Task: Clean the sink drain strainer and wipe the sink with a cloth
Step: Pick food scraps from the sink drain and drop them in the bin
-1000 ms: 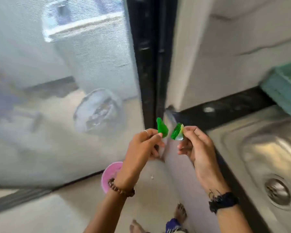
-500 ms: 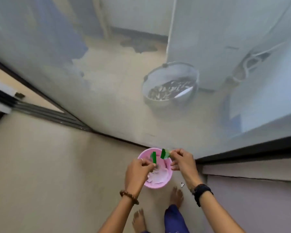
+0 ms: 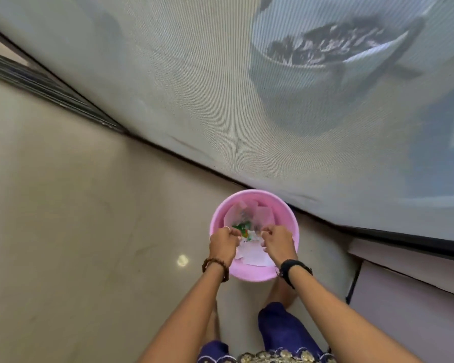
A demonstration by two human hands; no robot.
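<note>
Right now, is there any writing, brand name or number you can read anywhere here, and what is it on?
None can be read.
The green scrap in the pink bin, between the left hand and right hand: colour patches only, too small and blurred to tell any print.
The white papers in the bin: no print shows.

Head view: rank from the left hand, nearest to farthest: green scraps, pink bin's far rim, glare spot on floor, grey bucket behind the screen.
1. green scraps: just right of the left hand, inside the pink bin.
2. glare spot: on the floor, to the hand's left.
3. The bin's far rim: ahead; close to the glare spot, so this order is loose.
4. grey bucket: far ahead, right, beyond the mesh screen.
</note>
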